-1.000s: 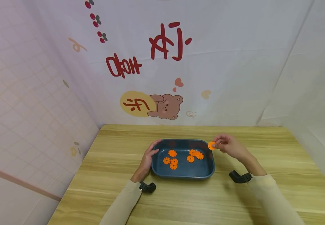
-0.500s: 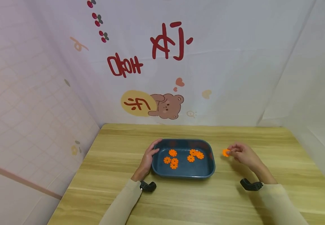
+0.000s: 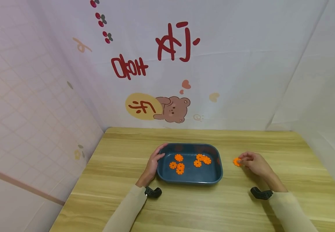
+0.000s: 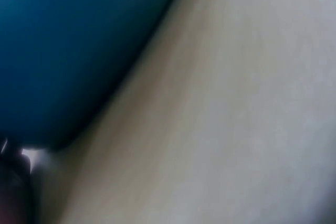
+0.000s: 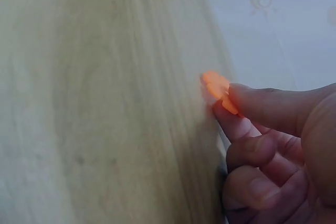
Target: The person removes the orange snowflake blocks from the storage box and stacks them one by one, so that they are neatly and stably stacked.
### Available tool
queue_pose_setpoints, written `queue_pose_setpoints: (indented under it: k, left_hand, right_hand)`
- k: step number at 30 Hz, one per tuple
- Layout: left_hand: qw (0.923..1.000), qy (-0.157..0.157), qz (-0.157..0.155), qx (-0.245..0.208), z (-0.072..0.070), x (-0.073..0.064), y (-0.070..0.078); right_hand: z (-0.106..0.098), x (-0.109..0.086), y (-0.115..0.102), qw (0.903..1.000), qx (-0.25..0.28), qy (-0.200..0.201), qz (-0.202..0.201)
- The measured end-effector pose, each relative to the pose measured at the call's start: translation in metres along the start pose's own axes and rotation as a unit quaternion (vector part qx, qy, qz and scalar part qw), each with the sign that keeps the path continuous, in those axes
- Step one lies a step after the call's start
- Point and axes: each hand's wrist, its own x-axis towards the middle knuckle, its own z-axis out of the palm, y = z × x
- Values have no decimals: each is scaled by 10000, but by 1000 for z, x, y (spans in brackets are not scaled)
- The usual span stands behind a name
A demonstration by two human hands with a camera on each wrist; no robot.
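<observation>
A dark blue rectangular basin (image 3: 196, 178) stands on the wooden table. My left hand (image 3: 150, 167) holds its left end, with the thumb over the rim. Inside the basin lie several orange notched discs, one cluster (image 3: 180, 166) toward the left and another (image 3: 197, 163) right of the middle. To the right of the basin, my right hand (image 3: 254, 163) pinches one orange notched disc (image 3: 236, 161) between thumb and forefinger, low over the table. The right wrist view shows that disc (image 5: 216, 88) tilted at the fingertips, the other fingers curled below. The left wrist view is blurred: basin wall (image 4: 73, 51) and tabletop.
The wooden table (image 3: 190, 209) runs back to a white cloth (image 3: 242, 80) printed with a bear and red characters. Another patterned cloth (image 3: 34, 112) borders the left side. Each wrist carries a black camera mount, the left one (image 3: 153, 192) close to the basin's front left corner.
My right hand has moved from above the basin's right rim out to the right and down toward the table, still pinching the orange disc. The left hand and basin stay put.
</observation>
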Motion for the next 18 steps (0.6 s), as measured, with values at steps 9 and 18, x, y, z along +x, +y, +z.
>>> queue_pose_setpoints:
  k: [9,18]
  left_hand:
    - [10000,-3,-45,-63,2,-1,2]
    - [9999,-75,-23,-128,0,0,1]
  right_hand:
    - [2,1,8,9994,-243,229,-57]
    - [5,1,7,9968,-638,394,-282]
